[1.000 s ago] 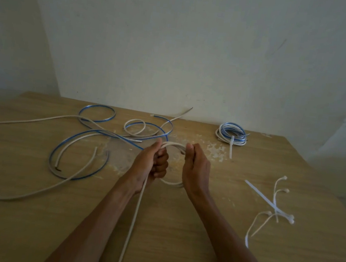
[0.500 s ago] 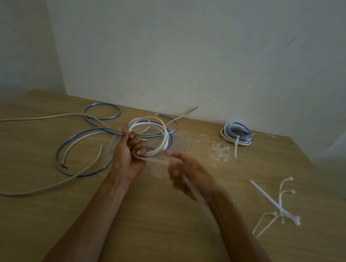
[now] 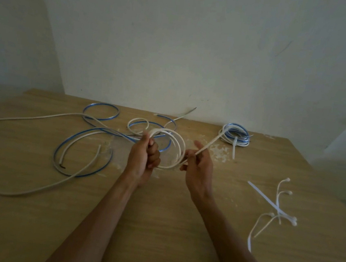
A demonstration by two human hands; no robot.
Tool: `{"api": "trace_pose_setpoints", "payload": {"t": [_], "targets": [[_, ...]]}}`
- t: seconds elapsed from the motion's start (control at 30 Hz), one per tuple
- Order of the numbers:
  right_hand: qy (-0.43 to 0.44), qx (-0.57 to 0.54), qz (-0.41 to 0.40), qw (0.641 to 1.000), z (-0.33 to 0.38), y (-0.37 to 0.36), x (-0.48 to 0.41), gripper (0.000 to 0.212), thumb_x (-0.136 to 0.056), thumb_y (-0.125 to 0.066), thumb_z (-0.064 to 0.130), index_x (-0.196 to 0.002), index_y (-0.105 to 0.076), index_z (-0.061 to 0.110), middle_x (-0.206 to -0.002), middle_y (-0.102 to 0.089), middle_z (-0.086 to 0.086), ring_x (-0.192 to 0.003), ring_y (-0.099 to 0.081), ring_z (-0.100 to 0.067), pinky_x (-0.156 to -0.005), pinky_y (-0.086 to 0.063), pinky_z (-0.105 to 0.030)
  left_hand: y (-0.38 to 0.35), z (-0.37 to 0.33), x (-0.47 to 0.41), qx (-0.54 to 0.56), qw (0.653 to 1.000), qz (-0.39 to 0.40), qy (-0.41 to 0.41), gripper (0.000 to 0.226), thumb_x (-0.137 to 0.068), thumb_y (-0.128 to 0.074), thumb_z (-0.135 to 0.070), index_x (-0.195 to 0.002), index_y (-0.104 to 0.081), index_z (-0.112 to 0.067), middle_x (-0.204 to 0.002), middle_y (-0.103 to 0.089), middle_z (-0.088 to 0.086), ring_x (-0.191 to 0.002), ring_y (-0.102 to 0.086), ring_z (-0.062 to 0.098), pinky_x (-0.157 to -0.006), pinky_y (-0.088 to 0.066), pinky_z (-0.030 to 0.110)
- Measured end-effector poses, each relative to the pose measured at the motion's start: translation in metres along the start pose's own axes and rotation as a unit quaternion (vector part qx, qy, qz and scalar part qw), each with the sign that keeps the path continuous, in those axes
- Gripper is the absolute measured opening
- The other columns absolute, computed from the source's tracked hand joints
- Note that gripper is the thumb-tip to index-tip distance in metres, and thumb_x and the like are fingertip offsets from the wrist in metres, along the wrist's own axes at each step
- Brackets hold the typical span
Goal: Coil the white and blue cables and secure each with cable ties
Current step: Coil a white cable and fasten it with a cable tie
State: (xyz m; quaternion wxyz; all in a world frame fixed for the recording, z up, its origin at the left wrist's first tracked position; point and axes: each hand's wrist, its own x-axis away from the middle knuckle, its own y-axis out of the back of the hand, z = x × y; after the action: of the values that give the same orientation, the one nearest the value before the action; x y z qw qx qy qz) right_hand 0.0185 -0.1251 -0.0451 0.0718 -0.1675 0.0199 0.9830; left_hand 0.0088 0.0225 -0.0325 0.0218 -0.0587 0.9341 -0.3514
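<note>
Clamping the white cable coil (image 3: 179, 150), the left hand (image 3: 143, 159) fixes loop size; the right hand (image 3: 199, 174) pinches the free tail (image 3: 209, 143), probably to lay the next turn.

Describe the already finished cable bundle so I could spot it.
On the wooden table, look to the far right, near the wall. A small tight coil of blue and white cable lies there. Unlike the loose cables to its left, it is bound by a white cable tie.
</note>
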Motion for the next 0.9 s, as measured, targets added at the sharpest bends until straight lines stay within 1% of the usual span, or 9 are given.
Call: {"api": "trace_pose_setpoints", "payload": {"t": [0.13,0.2,0.3,0.37,0.43,0.53,0.63,0.73,0.9], "targets": [[0.171,0.184,-0.039,0.967,0.000,0.014,-0.003,0.033,-0.101,-0.047,0.004,-0.134,-0.048,0.006,-0.087,-0.057,0.005,-0.072,-0.054,-0.004,-0.064,-0.042,-0.015,-0.007,0.004,0.006,-0.068,0.998,0.014,0.001,0.042,-0.108,-0.034,-0.043,-0.074,-0.041,-0.020,-0.054,-0.020,-0.007,-0.039,-0.015,0.005,-0.034,-0.016,0.020],[0.224,0.247,0.025,0.942,-0.010,0.020,-0.009,0.042,-0.104,-0.045,0.017,-0.145,-0.049,0.017,-0.116,-0.054,-0.002,-0.103,-0.052,-0.006,-0.086,-0.040,-0.012,-0.009,0.006,0.007,-0.085,0.996,0.025,0.010,0.043,-0.107,-0.035,-0.045,-0.073,-0.041,-0.019,-0.053,-0.019,-0.006,-0.038,-0.014,0.005,-0.035,-0.014,0.019],[0.219,0.234,0.190,0.928,-0.021,0.023,-0.014,0.046,-0.107,-0.040,0.028,-0.152,-0.037,0.036,-0.151,-0.042,-0.005,-0.141,-0.038,-0.009,-0.110,-0.039,-0.025,-0.009,0.006,0.010,-0.097,0.993,0.054,0.039,0.052,-0.102,-0.030,-0.059,-0.071,-0.042,-0.019,-0.052,-0.019,-0.008,-0.038,-0.012,0.004,-0.037,-0.010,0.020],[0.214,0.196,0.248,0.924,-0.022,0.024,-0.013,0.049,-0.108,-0.043,0.023,-0.154,-0.034,0.036,-0.142,-0.053,-0.004,-0.114,-0.062,-0.013,-0.095,-0.053,-0.030,-0.007,0.002,0.011,-0.108,0.990,0.073,0.061,0.065,-0.094,-0.023,-0.075,-0.069,-0.046,-0.019,-0.052,-0.019,-0.008,-0.039,-0.010,0.005,-0.040,-0.007,0.021],[0.211,0.188,0.251,0.926,-0.019,0.026,-0.015,0.048,-0.107,-0.044,0.024,-0.152,-0.037,0.037,-0.118,-0.063,-0.003,-0.083,-0.065,-0.012,-0.075,-0.057,-0.028,-0.004,-0.002,0.012,-0.123,0.987,0.071,0.076,0.072,-0.088,-0.021,-0.083,-0.065,-0.047,-0.019,-0.052,-0.019,-0.007,-0.040,-0.010,0.006,-0.042,-0.006,0.021],[0.250,0.241,0.227,0.910,-0.012,0.026,-0.014,0.042,-0.106,-0.039,0.039,-0.147,-0.045,0.035,-0.090,-0.059,0.006,-0.077,-0.055,-0.006,-0.072,-0.048,-0.024,-0.002,-0.003,0.010,-0.182,0.980,0.021,0.080,0.065,-0.094,-0.033,-0.073,-0.063,-0.046,-0.018,-0.051,-0.022,-0.007,-0.038,-0.014,0.007,-0.038,-0.011,0.020],[0.253,0.237,0.207,0.915,-0.009,0.024,-0.011,0.035,-0.106,-0.044,0.029,-0.139,-0.056,0.030,-0.075,-0.053,0.014,-0.066,-0.053,-0.002,-0.064,-0.046,-0.024,-0.003,0.002,0.006,-0.233,0.970,-0.028,0.067,0.044,-0.102,-0.045,-0.042,-0.070,-0.054,-0.013,-0.054,-0.022,-0.005,-0.039,-0.017,0.009,-0.037,-0.015,0.020],[0.236,0.224,0.182,0.928,-0.013,0.026,-0.011,0.032,-0.105,-0.047,0.026,-0.133,-0.062,0.026,-0.063,-0.049,0.019,-0.056,-0.052,0.002,-0.059,-0.042,-0.018,-0.008,0.006,0.007,-0.285,0.957,-0.026,0.036,0.037,-0.102,-0.035,-0.023,-0.073,-0.055,-0.010,-0.053,-0.023,-0.003,-0.041,-0.018,0.012,-0.041,-0.016,0.021],[0.214,0.238,0.181,0.930,-0.007,0.032,-0.010,0.028,-0.106,-0.049,0.029,-0.127,-0.065,0.025,-0.058,-0.052,0.017,-0.051,-0.054,-0.001,-0.055,-0.045,-0.021,-0.013,0.010,0.009,-0.355,0.934,0.002,0.039,0.037,-0.100,-0.029,-0.019,-0.064,-0.035,-0.022,-0.053,-0.020,-0.003,-0.042,-0.015,0.013,-0.044,-0.014,0.023]]}}
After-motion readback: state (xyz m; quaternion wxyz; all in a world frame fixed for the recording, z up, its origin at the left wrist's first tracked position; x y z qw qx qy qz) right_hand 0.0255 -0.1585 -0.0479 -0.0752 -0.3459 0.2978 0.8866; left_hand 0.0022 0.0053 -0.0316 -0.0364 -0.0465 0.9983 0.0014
